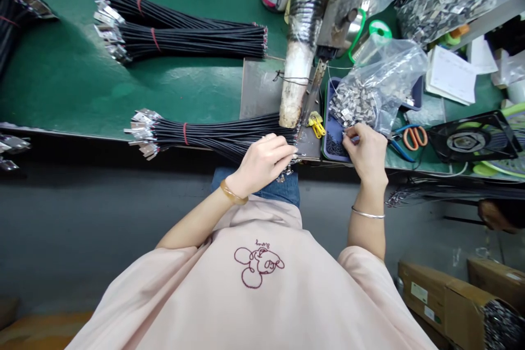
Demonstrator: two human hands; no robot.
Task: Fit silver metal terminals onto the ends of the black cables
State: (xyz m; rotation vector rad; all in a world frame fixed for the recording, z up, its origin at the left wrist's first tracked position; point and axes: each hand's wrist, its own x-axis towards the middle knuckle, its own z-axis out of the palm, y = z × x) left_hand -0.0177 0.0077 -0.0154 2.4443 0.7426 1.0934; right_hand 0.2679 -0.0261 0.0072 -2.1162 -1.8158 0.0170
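Note:
My left hand [266, 161] is closed at the bench's front edge, pinching a thin black cable [302, 155] whose end sticks out past the fingertips. Just behind that hand lies a bundle of black cables [217, 134], tied with a red band, metal connectors at its left end. My right hand [365, 147] is over the blue tray [334, 131], thumb and fingers pinched together. Whatever is between them is too small to make out. Small metal parts [355, 101] fill the back of the tray, and tiny black pieces [335, 147] lie in its front left corner.
A wrapped duct nozzle [295, 82] and a soldering iron-like metal rod [315, 87] hang down between my hands. A yellow clip [316, 124] sits beside the tray. Orange-handled pliers [414, 136] and a black fan [467, 142] are at right. More tied cable bundles [197, 38] lie behind.

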